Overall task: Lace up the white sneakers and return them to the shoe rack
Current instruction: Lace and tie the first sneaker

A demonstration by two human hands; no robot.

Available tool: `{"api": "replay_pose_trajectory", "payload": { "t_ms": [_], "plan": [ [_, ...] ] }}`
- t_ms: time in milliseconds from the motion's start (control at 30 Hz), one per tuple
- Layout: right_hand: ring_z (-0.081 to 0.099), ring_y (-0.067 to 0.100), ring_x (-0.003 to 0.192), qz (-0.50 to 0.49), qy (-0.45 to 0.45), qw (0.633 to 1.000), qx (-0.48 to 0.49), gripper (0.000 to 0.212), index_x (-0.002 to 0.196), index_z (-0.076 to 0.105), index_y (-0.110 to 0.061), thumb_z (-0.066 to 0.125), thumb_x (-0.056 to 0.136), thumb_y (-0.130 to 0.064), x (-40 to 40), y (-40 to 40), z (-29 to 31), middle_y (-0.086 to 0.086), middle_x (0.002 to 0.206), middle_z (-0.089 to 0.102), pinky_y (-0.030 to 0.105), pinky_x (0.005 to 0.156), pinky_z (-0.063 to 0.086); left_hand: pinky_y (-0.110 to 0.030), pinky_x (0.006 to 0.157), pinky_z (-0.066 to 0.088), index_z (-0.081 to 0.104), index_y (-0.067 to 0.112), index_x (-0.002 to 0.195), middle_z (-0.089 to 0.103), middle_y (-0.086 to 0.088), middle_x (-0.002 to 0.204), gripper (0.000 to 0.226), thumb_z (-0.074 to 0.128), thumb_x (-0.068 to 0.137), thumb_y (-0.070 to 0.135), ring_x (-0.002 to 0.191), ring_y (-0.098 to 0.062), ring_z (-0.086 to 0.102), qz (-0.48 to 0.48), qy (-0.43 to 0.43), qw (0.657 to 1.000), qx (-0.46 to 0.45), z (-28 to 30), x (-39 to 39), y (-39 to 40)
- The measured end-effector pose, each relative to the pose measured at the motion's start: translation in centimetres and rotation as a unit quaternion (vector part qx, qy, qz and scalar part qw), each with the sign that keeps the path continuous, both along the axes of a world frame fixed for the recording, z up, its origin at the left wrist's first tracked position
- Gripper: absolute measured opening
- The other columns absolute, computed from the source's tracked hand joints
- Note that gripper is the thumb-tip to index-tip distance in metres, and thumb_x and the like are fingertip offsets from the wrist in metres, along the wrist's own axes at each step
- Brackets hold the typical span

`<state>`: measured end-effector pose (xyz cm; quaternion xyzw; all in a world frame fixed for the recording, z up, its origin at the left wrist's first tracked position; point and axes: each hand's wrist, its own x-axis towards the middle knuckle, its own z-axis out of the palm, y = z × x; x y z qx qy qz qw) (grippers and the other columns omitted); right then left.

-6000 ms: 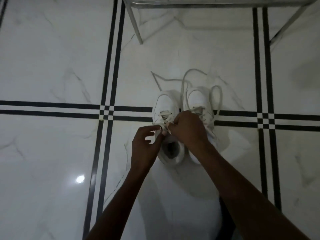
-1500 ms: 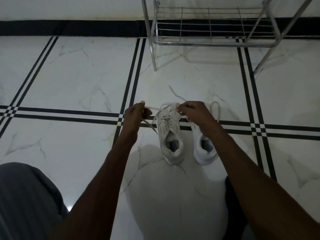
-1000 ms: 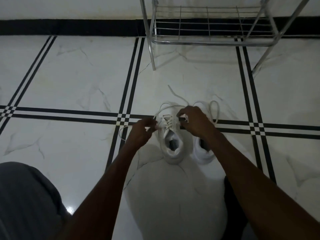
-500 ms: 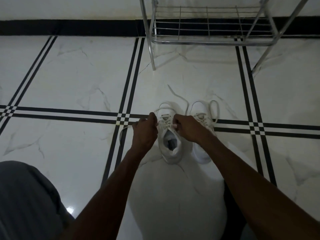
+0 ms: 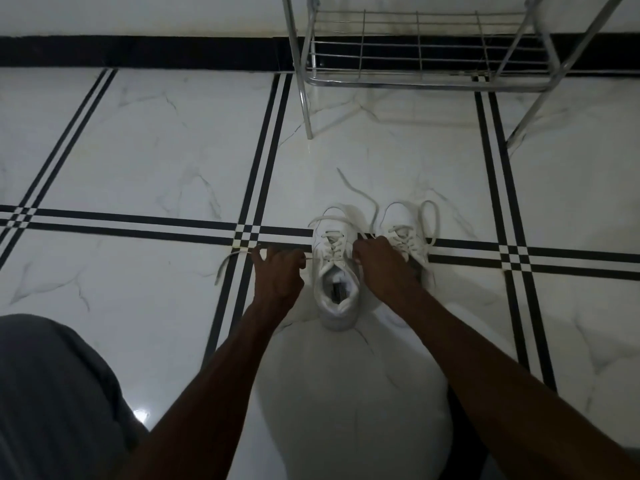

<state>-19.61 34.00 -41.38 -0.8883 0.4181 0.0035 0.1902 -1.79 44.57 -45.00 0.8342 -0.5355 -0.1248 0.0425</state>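
Observation:
Two white sneakers stand side by side on the tiled floor, toes away from me. The left sneaker (image 5: 335, 271) has laces crossed up its front. My left hand (image 5: 277, 275) is just left of it, pinching one lace end (image 5: 225, 263) that trails out to the left. My right hand (image 5: 379, 263) sits between the shoes, closed on the other lace end of the same shoe. The right sneaker (image 5: 405, 233) is partly hidden behind my right hand; its loose lace loops lie on the floor. The metal shoe rack (image 5: 415, 81) stands beyond the shoes.
White marble floor tiles with black double stripes surround the shoes. A black skirting band (image 5: 138, 51) runs along the wall. The rack's thin legs (image 5: 306, 112) reach the floor. My grey-clad knee (image 5: 52, 393) fills the lower left corner.
My left hand has slid left, away from the left sneaker, drawing its lace end out sideways. My right hand has stayed by the shoe's right side. The sneakers have not moved.

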Motion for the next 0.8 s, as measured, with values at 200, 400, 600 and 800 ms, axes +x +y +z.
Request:
{"api": "replay_pose_trajectory", "payload": {
  "t_ms": [200, 400, 600, 800],
  "plan": [
    [0.060, 0.034, 0.096, 0.018, 0.004, 1.000, 0.021, 0.015, 0.104, 0.064, -0.009, 0.056, 0.092, -0.006, -0.2, -0.9, -0.4, 0.015, 0.097, 0.067, 0.039, 0.073, 0.051, -0.063, 0.122, 0.018, 0.064, 0.019, 0.122, 0.067, -0.001, 0.125, 0.029, 0.055, 0.097, 0.009, 0.134, -0.029, 0.050, -0.042, 0.045, 0.998, 0.016, 0.0, -0.6, -0.7],
    [0.061, 0.032, 0.090, 0.010, -0.009, 1.000, -0.021, 0.017, 0.095, 0.069, -0.010, 0.052, 0.092, -0.008, -0.1, -0.8, -0.8, 0.014, 0.093, 0.067, 0.038, 0.071, 0.047, -0.073, 0.118, 0.016, 0.059, 0.020, 0.103, 0.071, 0.003, 0.102, 0.024, 0.057, 0.088, 0.002, 0.118, -0.029, 0.061, -0.058, 0.000, 0.998, 0.003, 0.2, -0.8, -0.3],
    [0.063, 0.037, 0.075, 0.073, -0.065, 0.990, -0.107, 0.052, 0.069, 0.068, -0.002, 0.022, 0.083, -0.023, -0.6, 0.3, -1.3, 0.017, 0.075, 0.066, 0.042, 0.060, 0.047, -0.073, 0.116, 0.018, 0.060, 0.015, 0.118, 0.076, 0.001, 0.080, 0.054, 0.065, 0.068, -0.006, 0.104, -0.034, 0.066, -0.066, -0.103, 0.992, 0.004, -0.7, -0.5, 0.0],
    [0.066, 0.035, 0.071, 0.043, -0.009, 0.992, -0.120, 0.021, 0.063, 0.065, -0.003, 0.052, 0.079, -0.008, -0.9, 0.4, -2.9, 0.016, 0.070, 0.065, 0.038, 0.058, 0.052, -0.074, 0.112, 0.028, 0.066, 0.019, 0.073, 0.062, 0.001, 0.054, 0.027, 0.052, 0.069, -0.004, 0.086, -0.034, 0.064, -0.064, -0.150, 0.986, -0.030, -0.4, -0.8, 0.4]
  ]
}}
